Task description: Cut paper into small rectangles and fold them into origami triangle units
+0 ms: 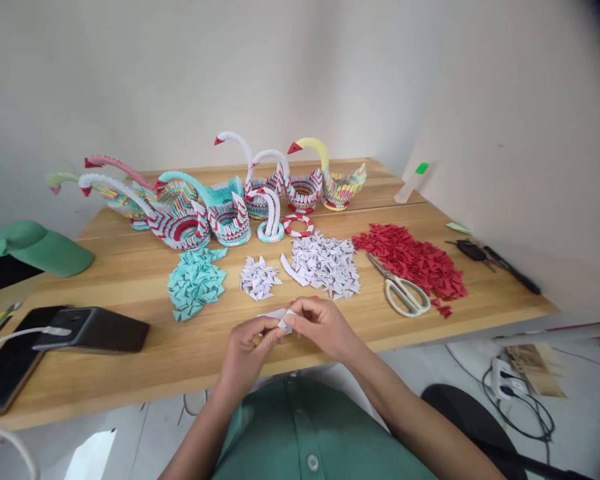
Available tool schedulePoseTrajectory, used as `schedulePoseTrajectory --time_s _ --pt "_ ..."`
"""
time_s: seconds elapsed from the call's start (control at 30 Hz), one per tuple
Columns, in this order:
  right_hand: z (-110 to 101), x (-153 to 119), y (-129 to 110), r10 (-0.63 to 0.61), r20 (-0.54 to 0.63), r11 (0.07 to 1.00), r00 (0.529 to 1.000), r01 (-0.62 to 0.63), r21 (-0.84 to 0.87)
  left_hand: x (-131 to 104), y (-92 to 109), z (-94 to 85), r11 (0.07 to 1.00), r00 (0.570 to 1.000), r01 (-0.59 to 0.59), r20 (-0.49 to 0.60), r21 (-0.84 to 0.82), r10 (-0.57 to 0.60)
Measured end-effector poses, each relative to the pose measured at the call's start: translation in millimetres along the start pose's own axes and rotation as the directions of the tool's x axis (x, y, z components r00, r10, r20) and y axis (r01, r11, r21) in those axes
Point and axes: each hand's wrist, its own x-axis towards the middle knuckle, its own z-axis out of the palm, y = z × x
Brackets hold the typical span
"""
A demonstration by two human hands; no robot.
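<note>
Both forearms angled inward from the lower edge. At lower centre, left hand point(249, 341) and right hand point(325, 325) met, fingers of each closed, pinching one white paper piece point(282, 324). Counted above, mid-frame: teal pile point(197, 283), one; white piles point(326, 267), two; rings point(299, 234), two. Right of centre: red pile point(413, 260), one; scissors point(395, 279), one pair.

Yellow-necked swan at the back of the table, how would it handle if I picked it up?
The yellow-necked swan would probably feel light, since it looks built from small folded pieces. Its long, thin neck could bend or come loose if gripped. A push might tip it, as its base looks narrower than the flared part above.
</note>
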Motion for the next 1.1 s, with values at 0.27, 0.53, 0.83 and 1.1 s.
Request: schedulePoseTrajectory --time_s 0.27,0.53,0.83,1.1 --pt "-2 1 1 -0.056 -0.018 0.994 0.998 0.054 -0.095 3 -1 5.1 0.996 1.0 -0.004 0.005 0.091 0.003" --pt "-4 4 8 0.044 -0.014 0.999 0.999 -0.043 0.017 -4 -1 -4.9 0.64 0.78 -0.505 -0.012 0.579 0.626" --pt "4 4 3 0.068 0.03 0.995 0.997 -0.07 0.077 -2 10 -8.6 0.496 0.681 -0.62 0.103 0.608 0.725" --pt "3 -1 -3 0.022 0.081 0.999 0.996 -0.018 -0.041 -11 6 -8.6 0.691 0.836 -0.472 0.029 0.547 0.548"
